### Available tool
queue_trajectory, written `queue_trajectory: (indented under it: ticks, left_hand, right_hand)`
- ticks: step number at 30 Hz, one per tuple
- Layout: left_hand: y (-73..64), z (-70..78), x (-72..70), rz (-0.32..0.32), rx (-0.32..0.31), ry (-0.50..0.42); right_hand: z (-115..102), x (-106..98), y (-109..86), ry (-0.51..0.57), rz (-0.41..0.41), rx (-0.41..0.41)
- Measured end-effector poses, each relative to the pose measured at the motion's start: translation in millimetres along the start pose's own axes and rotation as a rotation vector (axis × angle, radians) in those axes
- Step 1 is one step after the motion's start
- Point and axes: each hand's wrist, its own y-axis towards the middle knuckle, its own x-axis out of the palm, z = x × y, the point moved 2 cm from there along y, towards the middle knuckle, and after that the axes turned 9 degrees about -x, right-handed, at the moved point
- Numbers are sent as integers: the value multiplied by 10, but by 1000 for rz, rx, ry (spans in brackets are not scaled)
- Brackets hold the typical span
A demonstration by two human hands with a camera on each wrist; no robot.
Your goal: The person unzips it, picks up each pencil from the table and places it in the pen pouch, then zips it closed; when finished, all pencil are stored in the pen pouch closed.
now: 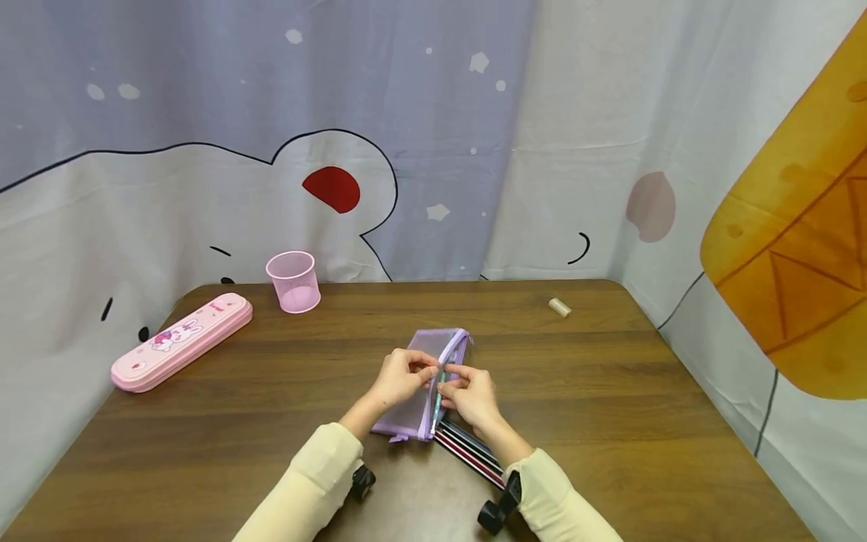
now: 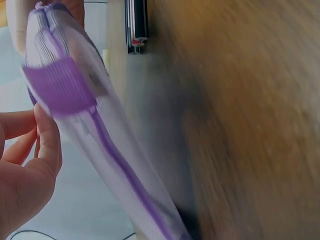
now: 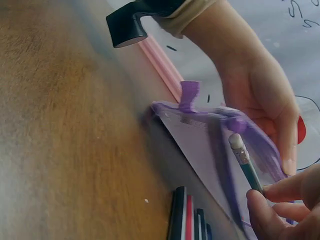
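A purple mesh zipper pouch [image 1: 428, 343] is held up off the table between the hands, its zipped side parted. My left hand [image 1: 398, 378] pinches the pouch's edge near the opening with thumb and fingers. In my right hand [image 1: 476, 397] a teal pencil [image 3: 246, 162] is pinched between thumb and fingers. Its white eraser end shows at the pouch's opening in the right wrist view, and its other end is hidden by the fingers. Just below the right hand, several dark and red pens or pencils [image 1: 469, 456] lie side by side on the table.
A pink pencil case [image 1: 183, 340] with a rabbit picture lies at the left edge of the wooden table [image 1: 609, 421]. Behind it stands a pink see-through cup [image 1: 293, 284]. At the back right is a small beige block [image 1: 559, 307]. A printed curtain hangs behind the table.
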Motion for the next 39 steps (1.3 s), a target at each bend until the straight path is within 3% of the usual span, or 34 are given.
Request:
queue_trajectory:
  ticks: [7, 13, 16, 21, 25, 29, 39]
  left_hand:
    - [-10, 14, 26, -17, -2, -27]
    - [-28, 20, -25, -2, -10, -33]
    - [-17, 18, -50, 7, -7, -32]
    - [-5, 0, -74, 18, -10, -16]
    - [-15, -32, -75, 20, -10, -4]
    - [-17, -72, -66, 21, -13, -18]
    - [-9, -64, -65, 29, -17, -3]
  right_hand:
    - [39, 37, -15, -100, -21, -105]
    - [8, -126, -128, -132, -81, -166]
    - [-28, -280, -228, -283, -153, -224]
    - [-107, -557, -437, -652, -382, -377]
    - [-124, -754, -597, -828, -522, -399]
    - [-82, -860, -678, -830, -576, -351]
    - [34, -903, -632, -680, -624, -288]
